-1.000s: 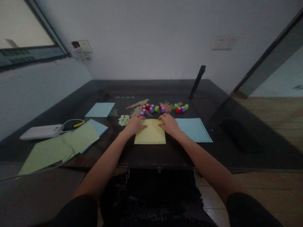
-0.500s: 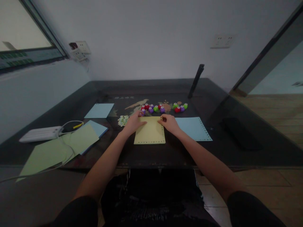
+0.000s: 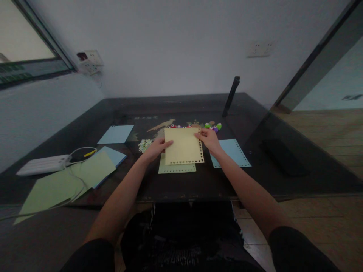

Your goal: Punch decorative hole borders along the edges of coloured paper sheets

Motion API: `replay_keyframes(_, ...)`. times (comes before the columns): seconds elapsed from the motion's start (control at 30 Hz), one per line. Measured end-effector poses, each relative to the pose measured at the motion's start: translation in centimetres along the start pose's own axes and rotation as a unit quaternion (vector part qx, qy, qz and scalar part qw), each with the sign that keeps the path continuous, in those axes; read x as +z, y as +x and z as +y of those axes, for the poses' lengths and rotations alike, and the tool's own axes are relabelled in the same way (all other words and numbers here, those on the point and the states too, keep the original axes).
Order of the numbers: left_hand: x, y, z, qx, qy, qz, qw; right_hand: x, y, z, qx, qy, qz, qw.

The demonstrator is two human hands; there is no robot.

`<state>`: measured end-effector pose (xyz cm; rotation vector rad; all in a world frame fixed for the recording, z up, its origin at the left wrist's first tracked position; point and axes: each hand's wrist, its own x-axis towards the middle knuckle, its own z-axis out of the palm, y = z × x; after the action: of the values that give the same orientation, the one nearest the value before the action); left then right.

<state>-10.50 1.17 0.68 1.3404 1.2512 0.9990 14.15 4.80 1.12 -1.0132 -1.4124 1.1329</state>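
Observation:
A yellow sheet (image 3: pixel 183 146) with punched holes along its right and bottom edges is raised above the dark table (image 3: pixel 181 189). Its left edge is pinched by my left hand (image 3: pixel 155 148), thumb in front. My right hand (image 3: pixel 209 139) grips the upper right edge near the holes. Under the raised sheet, a second yellow sheet (image 3: pixel 176 169) lies on the table, mostly covered. A light blue sheet (image 3: pixel 234 153) with punched holes lies beside my right hand. Behind the raised sheet are small red, purple and green pieces (image 3: pixel 213 127), partly hidden.
A white flower cluster (image 3: pixel 144 145) sits by my left hand. Left are a blue sheet (image 3: pixel 116 134), overlapping green sheets (image 3: pixel 56 189), a white power strip (image 3: pixel 44 165) and its cable. A black upright bar (image 3: pixel 231 97) stands at the back; a dark flat object (image 3: pixel 285 158) lies right.
Both hands have lifted a yellow sheet off the one below, which now shows beneath it. The raised sheet now hides most of the coloured pieces. The view has shifted slightly.

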Motion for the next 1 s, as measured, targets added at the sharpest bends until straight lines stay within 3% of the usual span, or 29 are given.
replay_keyframes(0.13,0.4,-0.3,0.2,-0.014,0.052,-0.067,0.996,-0.5,0.2,-0.4,-0.003,0.015,0.014,1.000)
replay_keyframes(0.43,0.8,-0.5,0.3,0.008,0.060,-0.124,0.990,-1.0,0.5,-0.6,-0.018,0.000,0.037,0.999)
replay_keyframes(0.63,1.4,-1.4,1.6,-0.004,0.076,-0.145,0.987,-1.1,0.4,-0.6,-0.018,-0.028,0.026,0.999)
replay_keyframes(0.77,1.0,-1.2,1.5,-0.009,0.074,-0.108,0.991,-1.2,0.6,-0.5,-0.015,-0.045,0.039,0.998)
replay_keyframes(1.0,-0.7,0.3,0.6,0.014,-0.010,0.057,0.998,-1.7,1.0,-0.2,-0.002,-0.037,0.012,0.999)
